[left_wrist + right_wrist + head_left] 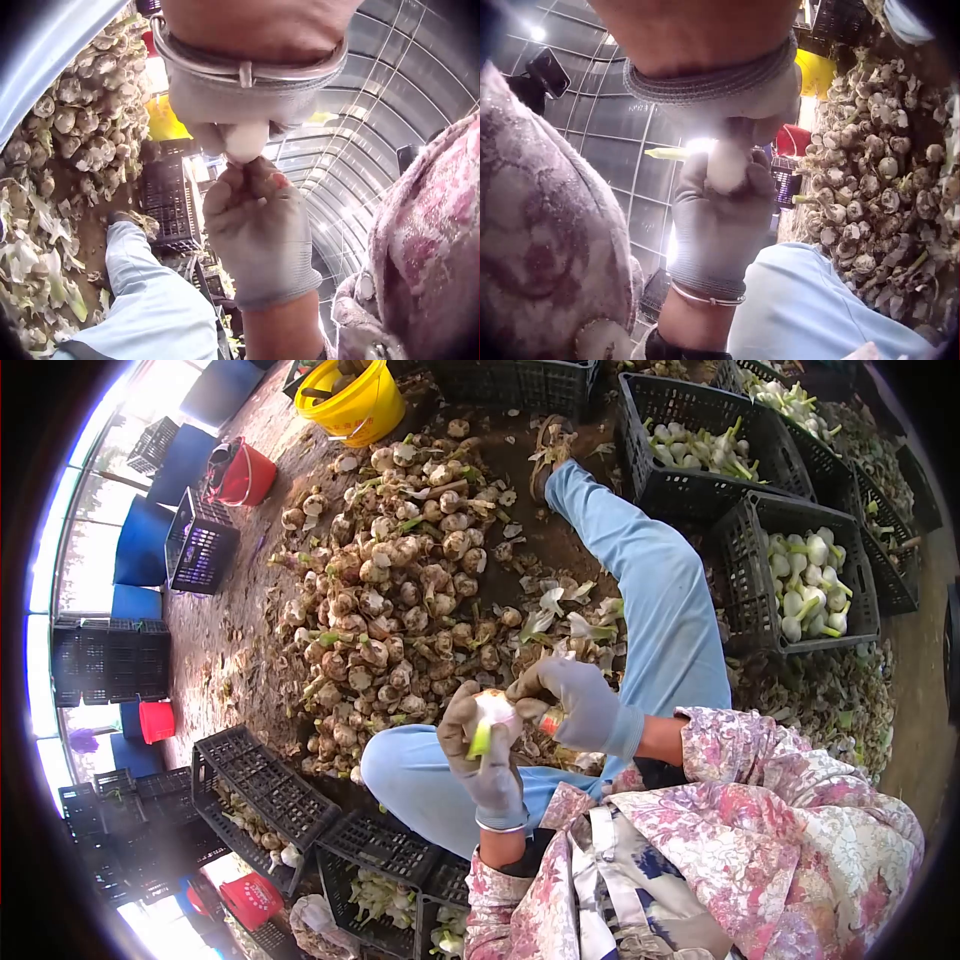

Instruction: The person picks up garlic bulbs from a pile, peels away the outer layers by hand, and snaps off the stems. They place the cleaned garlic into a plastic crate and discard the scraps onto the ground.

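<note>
A whitish garlic bulb (497, 710) with a short green stem is gripped in my gloved left hand (493, 782), above the lap. My gloved right hand (588, 705) is close against the bulb's right side, fingers curled around a small red object (551, 720), mostly hidden by the glove; I cannot tell what it is. Up close, the left wrist view has the pale bulb (247, 141) between both hands, right fingertips at its edge. The right wrist view shows the bulb (727, 166) held by the left fingers, its stem pointing sideways.
A large heap of unpeeled garlic (400, 590) lies on the ground ahead. Black crates of cleaned garlic (810, 585) stand at the right; more crates (265, 785) are at the lower left. A yellow bucket (365, 408) and a red bucket (245, 475) stand beyond.
</note>
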A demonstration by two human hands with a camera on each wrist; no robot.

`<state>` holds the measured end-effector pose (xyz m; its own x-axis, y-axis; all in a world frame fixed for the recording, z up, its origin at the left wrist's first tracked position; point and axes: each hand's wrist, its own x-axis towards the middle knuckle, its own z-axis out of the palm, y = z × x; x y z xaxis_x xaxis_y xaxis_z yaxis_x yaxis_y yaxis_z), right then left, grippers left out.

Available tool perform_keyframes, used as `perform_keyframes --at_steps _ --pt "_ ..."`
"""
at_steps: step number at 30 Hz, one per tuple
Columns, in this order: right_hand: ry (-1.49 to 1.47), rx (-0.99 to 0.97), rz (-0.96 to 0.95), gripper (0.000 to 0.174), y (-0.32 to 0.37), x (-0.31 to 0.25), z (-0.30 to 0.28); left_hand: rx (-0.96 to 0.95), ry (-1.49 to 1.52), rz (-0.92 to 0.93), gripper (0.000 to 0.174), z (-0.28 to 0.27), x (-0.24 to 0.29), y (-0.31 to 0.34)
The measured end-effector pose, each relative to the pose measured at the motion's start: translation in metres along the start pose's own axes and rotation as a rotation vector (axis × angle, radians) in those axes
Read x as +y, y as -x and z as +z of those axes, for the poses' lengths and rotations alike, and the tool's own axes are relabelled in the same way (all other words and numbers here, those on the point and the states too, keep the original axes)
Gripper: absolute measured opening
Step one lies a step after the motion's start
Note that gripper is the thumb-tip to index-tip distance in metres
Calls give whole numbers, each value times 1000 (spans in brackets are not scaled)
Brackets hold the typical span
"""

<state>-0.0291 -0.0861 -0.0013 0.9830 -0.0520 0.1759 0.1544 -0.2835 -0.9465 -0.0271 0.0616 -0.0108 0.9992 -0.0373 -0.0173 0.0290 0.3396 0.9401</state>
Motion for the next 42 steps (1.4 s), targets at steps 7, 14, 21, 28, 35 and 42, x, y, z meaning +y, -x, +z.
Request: perform_keyframes --at_steps 7,14,21,28,35,42 --pt "225 -62 77 22 2 51 -9 51 389 -106 27 -10 7 -7" --pt "568 -724 333 20 10 54 -42 209 843 -329 32 -32 9 -28" --pt "198 -367 51 27 -27 9 0 318 812 -402 32 -30 -6 -35" --pt "32 -478 -58 16 -69 33 37 432 561 -48 32 -77 43 -54" --pt "688 -229 403 44 -197 170 46 1054 -815 351 45 -250 100 42" --pt "1200 -506 237 57 -261 231 90 1401 -1336 29 47 -309 82 134"
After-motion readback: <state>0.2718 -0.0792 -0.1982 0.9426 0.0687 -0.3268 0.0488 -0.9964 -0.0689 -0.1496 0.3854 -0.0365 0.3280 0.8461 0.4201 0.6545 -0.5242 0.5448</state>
